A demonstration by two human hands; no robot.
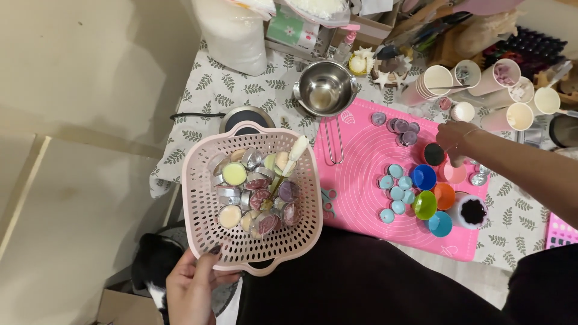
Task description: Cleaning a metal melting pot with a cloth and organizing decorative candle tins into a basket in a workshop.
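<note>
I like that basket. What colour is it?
Pale pink, the basket held by the left hand; head view.

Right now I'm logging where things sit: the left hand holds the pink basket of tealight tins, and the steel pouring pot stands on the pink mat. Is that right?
Not quite. In the head view the steel pouring pot stands on the leaf-print tablecloth, beyond the pink mat; only its handle reaches over it. The left hand does hold the pink basket of tealight tins.

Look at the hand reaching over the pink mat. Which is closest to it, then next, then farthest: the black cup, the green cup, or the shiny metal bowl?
From the right hand:
1. Black cup, just beside the fingers on the pink mat.
2. Green cup, lower down on the mat, toward the person.
3. Metal bowl, up past the mat's far left corner.
</note>
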